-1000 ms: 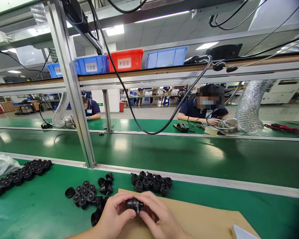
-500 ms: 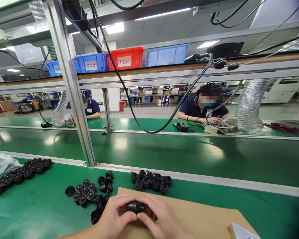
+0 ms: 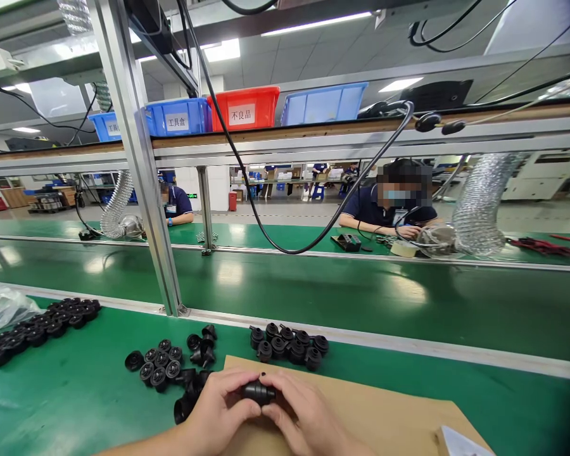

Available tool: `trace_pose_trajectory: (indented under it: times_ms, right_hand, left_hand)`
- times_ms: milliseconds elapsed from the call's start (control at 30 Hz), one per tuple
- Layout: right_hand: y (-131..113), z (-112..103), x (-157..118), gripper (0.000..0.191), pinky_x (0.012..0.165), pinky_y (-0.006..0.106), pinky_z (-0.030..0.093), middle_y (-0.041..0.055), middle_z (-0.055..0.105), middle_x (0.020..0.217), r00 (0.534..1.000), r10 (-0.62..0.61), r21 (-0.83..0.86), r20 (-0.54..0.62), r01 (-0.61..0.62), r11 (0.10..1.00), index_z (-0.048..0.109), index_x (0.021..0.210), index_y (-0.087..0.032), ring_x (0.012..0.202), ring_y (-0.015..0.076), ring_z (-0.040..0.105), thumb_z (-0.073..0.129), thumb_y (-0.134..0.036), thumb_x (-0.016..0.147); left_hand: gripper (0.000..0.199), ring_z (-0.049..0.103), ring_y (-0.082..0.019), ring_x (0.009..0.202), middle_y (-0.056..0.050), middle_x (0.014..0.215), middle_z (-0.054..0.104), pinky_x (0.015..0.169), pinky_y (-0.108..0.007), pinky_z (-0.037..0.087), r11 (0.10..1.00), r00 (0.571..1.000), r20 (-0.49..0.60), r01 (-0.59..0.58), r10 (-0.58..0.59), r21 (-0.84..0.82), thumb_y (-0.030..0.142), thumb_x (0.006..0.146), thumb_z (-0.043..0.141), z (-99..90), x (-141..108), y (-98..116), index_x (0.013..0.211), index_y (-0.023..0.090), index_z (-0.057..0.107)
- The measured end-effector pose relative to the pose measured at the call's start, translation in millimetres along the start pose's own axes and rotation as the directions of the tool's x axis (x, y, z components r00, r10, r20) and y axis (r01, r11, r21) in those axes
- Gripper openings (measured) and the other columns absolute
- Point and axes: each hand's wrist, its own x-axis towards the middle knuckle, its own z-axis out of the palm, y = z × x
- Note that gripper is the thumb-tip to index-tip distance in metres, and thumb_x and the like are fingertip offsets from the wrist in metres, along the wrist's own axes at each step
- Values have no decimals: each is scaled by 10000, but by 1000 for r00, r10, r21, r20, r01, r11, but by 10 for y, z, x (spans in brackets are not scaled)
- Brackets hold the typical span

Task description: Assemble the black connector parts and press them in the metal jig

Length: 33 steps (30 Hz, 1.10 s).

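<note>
Between both hands, above a brown cardboard sheet (image 3: 384, 411), is a black ribbed plastic part (image 3: 258, 393) lying sideways. My left hand (image 3: 221, 405) grips its left end with thumb and fingers. From the right, my right hand (image 3: 301, 408) closes on its other end, fingertips near the part's narrow tip. Black spouted parts (image 3: 289, 345) stand in a group just beyond the cardboard. Left of my hands are round open black parts (image 3: 160, 364), a few black conical pieces (image 3: 202, 347) and a larger black piece (image 3: 183, 408) partly hidden by my left hand.
More black parts (image 3: 42, 329) stand in rows at far left beside a clear plastic bag (image 3: 4, 307). A metal post (image 3: 142, 177) rises from the bench edge. A black cable (image 3: 247, 190) hangs ahead. A white object (image 3: 460, 441) lies at lower right. A co-worker (image 3: 384, 202) sits opposite.
The black part has turned slightly in my fingers, and a small dark nub now shows at its top between them. Both hands stay in nearly the same place.
</note>
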Motion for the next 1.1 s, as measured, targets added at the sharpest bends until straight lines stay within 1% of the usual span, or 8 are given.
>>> trace_pose_trajectory:
  times_ms: [100, 300, 533, 667, 800, 933, 1000, 1100]
  right_hand:
    - [-13, 18, 1, 323, 806, 347, 612, 75, 770, 1097, 1000, 14, 30, -16, -14, 999, 587, 1308, -264, 929, 242, 743, 623, -197, 994]
    - [-63, -11, 66, 289, 771, 324, 618, 78, 772, 1040, 997, -18, 107, -77, 26, 994, 648, 1279, -254, 878, 228, 736, 627, -192, 998]
    - [-66, -37, 105, 411, 869, 366, 638, 126, 741, 1231, 979, -173, 48, -107, 179, 983, 657, 1344, -281, 1053, 243, 728, 563, -62, 1008]
    - [-91, -98, 140, 427, 842, 388, 632, 141, 743, 1254, 957, -270, -32, -101, 268, 963, 655, 1359, -283, 1031, 247, 720, 565, -52, 1011]
    - [-70, -96, 120, 361, 759, 400, 622, 133, 767, 1134, 971, -220, -45, -90, 216, 975, 641, 1362, -262, 886, 247, 705, 586, -134, 1029]
    - [-46, -48, 96, 359, 744, 391, 619, 102, 781, 1049, 986, -133, 46, -100, 138, 989, 601, 1388, -253, 843, 244, 701, 621, -209, 1032]
    - [-49, -34, 101, 324, 793, 388, 624, 95, 782, 1069, 989, -98, 71, -112, 106, 992, 626, 1340, -260, 889, 244, 717, 622, -187, 1025]
    - [-63, -31, 114, 279, 821, 382, 630, 95, 777, 1079, 988, -71, 77, -139, 82, 994, 649, 1279, -261, 922, 244, 727, 628, -175, 1015]
  left_hand:
    - [418, 779, -280, 1049, -60, 1109, 860, 1002, -369, 595, 997, 998, 9, -55, 54, 48, 159, 783, 869, -12, 13, 62, 1172, 310, 847]
    - [401, 783, -284, 1016, -65, 1078, 856, 954, -348, 615, 996, 993, -90, 66, -71, -57, 152, 706, 909, 22, 11, 55, 1087, 269, 865]
    - [323, 782, -278, 990, -91, 1054, 848, 909, -352, 627, 932, 988, 17, 148, -151, -332, 190, 778, 875, 41, 18, 55, 1099, 190, 840]
    - [345, 773, -282, 1026, -106, 1081, 845, 938, -355, 608, 903, 987, 64, 158, -145, -400, 246, 779, 916, 41, 43, 74, 1106, 171, 835]
    - [346, 776, -282, 1000, -102, 1065, 848, 924, -357, 616, 913, 991, 45, 134, -127, -384, 268, 762, 920, 51, 29, 59, 1090, 187, 845]
    - [326, 770, -274, 974, -86, 1035, 848, 929, -353, 616, 987, 998, -51, 32, -41, -159, 224, 737, 924, 42, 5, 43, 1058, 228, 866]
    - [385, 763, -287, 1048, -95, 1120, 833, 975, -373, 612, 979, 997, -41, 56, -65, -195, 252, 758, 919, 34, 12, 44, 1135, 239, 842]
    - [404, 745, -294, 1135, -121, 1206, 802, 1027, -398, 592, 927, 992, 11, 122, -126, -354, 369, 854, 861, 26, 41, 49, 1222, 217, 790]
